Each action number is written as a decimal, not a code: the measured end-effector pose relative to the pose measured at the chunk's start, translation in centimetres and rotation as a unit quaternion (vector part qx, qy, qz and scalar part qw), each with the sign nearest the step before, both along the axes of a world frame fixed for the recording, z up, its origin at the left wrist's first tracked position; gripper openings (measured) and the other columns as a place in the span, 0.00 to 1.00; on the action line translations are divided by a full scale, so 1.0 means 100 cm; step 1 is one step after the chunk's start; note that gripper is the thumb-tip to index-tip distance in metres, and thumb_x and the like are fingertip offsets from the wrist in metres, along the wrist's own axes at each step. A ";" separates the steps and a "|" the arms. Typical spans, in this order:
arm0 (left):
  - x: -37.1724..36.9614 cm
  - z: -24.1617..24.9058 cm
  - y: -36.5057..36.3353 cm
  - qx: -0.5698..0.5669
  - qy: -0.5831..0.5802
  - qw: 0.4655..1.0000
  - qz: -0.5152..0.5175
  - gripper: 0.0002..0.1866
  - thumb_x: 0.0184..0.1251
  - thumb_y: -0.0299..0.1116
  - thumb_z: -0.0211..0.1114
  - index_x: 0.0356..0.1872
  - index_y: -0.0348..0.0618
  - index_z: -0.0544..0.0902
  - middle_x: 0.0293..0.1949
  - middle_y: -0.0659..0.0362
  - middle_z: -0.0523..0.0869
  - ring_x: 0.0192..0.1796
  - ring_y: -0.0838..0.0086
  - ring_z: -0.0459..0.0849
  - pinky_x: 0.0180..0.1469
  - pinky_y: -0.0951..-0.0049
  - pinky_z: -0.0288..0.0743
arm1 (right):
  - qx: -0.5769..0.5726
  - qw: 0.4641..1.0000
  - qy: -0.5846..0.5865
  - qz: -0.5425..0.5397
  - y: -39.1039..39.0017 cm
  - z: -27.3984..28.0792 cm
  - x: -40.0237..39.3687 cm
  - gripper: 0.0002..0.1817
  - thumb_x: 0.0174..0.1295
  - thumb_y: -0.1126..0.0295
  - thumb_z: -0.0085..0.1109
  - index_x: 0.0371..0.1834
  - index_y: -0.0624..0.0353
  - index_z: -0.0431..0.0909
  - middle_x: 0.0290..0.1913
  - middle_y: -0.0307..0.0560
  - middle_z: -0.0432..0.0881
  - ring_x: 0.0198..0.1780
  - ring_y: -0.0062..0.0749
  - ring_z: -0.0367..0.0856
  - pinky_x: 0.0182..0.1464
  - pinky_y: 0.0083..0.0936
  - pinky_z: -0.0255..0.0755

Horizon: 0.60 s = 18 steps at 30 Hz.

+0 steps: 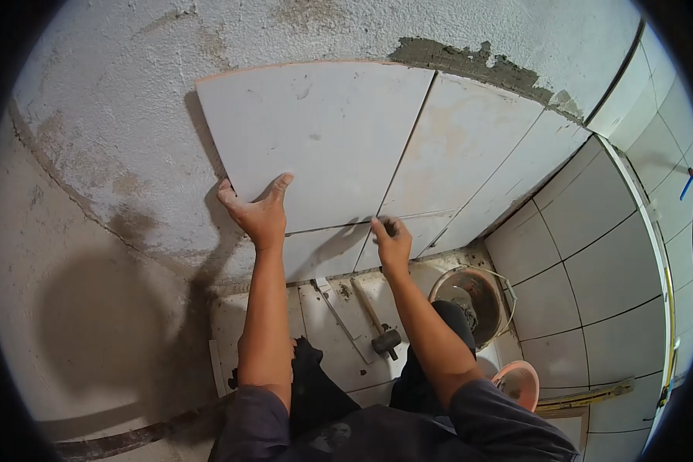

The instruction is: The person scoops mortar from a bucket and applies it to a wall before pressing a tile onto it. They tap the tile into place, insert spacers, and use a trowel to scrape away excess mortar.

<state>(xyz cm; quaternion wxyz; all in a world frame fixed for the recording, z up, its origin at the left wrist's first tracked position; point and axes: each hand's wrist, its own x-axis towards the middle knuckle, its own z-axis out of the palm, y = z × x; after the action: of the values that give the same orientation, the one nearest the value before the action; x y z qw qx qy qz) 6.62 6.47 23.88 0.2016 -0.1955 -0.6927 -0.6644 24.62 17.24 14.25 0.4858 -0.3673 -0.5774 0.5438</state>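
A large white wall tile (316, 138) stands against the rough wall, its left edge sticking out over bare plaster. My left hand (260, 219) grips its lower left corner, thumb on the face and fingers round the side edge. My right hand (393, 242) is at the tile's lower right corner, where the joints meet, with fingers curled and pinched together. Whatever is between those fingertips is too small to make out. To the right is a neighbouring tile (458, 142), smeared with dried residue. A lower tile (319, 252) sits under the large one.
A rubber mallet (386, 340) and a flat metal bar (343, 319) lie on the tiled floor. A bucket (439, 289) with wet mortar stands right of my right forearm, an orange bowl (522, 383) nearer me. A tiled low wall (585, 254) bounds the right side.
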 end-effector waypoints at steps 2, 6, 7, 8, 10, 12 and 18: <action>0.000 0.003 0.000 0.025 -0.012 0.999 -0.022 0.51 0.34 0.45 0.82 0.55 0.30 0.59 0.49 0.47 0.69 0.50 0.61 0.72 0.52 0.63 0.71 | -0.150 0.988 -0.017 0.040 -0.010 -0.024 0.010 0.08 0.58 0.65 0.63 0.31 0.58 0.76 0.26 0.37 0.78 0.29 0.22 0.75 0.31 0.21 0.69; 0.003 0.005 0.001 0.057 -0.017 0.997 -0.046 0.51 0.36 0.44 0.81 0.55 0.28 0.58 0.48 0.46 0.69 0.51 0.62 0.72 0.52 0.64 0.71 | -0.370 0.928 0.016 0.046 -0.021 -0.080 0.043 0.04 0.61 0.67 0.55 0.35 0.53 0.75 0.30 0.37 0.78 0.35 0.28 0.77 0.39 0.29 0.71; 0.001 0.004 0.001 0.040 -0.023 0.998 -0.040 0.51 0.36 0.44 0.81 0.55 0.28 0.58 0.48 0.46 0.69 0.51 0.62 0.72 0.52 0.64 0.71 | -0.390 0.921 0.011 0.009 -0.022 -0.103 0.049 0.04 0.61 0.67 0.54 0.36 0.53 0.74 0.30 0.36 0.78 0.35 0.30 0.77 0.41 0.31 0.70; 0.001 0.004 0.001 0.023 -0.001 1.000 -0.021 0.51 0.36 0.45 0.81 0.55 0.27 0.57 0.48 0.45 0.68 0.51 0.61 0.72 0.52 0.65 0.72 | -0.409 0.911 -0.009 -0.049 -0.024 -0.118 0.048 0.04 0.61 0.67 0.54 0.36 0.53 0.75 0.30 0.38 0.78 0.36 0.30 0.77 0.40 0.30 0.70; -0.002 -0.002 0.001 -0.004 0.018 1.000 -0.003 0.52 0.36 0.46 0.81 0.55 0.26 0.57 0.48 0.45 0.68 0.51 0.61 0.72 0.51 0.66 0.72 | -0.433 0.894 -0.036 -0.108 -0.032 -0.172 0.055 0.05 0.61 0.67 0.53 0.36 0.54 0.76 0.30 0.40 0.78 0.36 0.30 0.77 0.40 0.30 0.70; -0.007 -0.004 0.002 -0.004 0.037 0.999 0.003 0.54 0.33 0.49 0.81 0.55 0.26 0.57 0.49 0.45 0.67 0.52 0.61 0.72 0.52 0.66 0.72 | -0.056 0.728 -0.651 0.210 -0.037 -0.256 0.067 0.08 0.58 0.66 0.56 0.36 0.56 0.78 0.33 0.46 0.81 0.38 0.31 0.79 0.40 0.27 0.72; -0.001 0.004 0.000 -0.052 0.040 0.998 0.011 0.53 0.35 0.49 0.81 0.53 0.24 0.57 0.49 0.46 0.66 0.52 0.62 0.71 0.54 0.67 0.72 | -0.165 0.790 -0.576 0.133 -0.142 -0.257 0.096 0.19 0.51 0.64 0.56 0.46 0.61 0.76 0.46 0.59 0.80 0.48 0.52 0.79 0.51 0.38 0.71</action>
<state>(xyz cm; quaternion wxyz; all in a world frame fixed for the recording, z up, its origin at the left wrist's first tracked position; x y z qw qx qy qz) 6.51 6.43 24.27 0.2262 -0.2245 -0.7198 -0.6167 34.20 3.09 -11.49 -0.0813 -0.6065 -0.6950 0.3776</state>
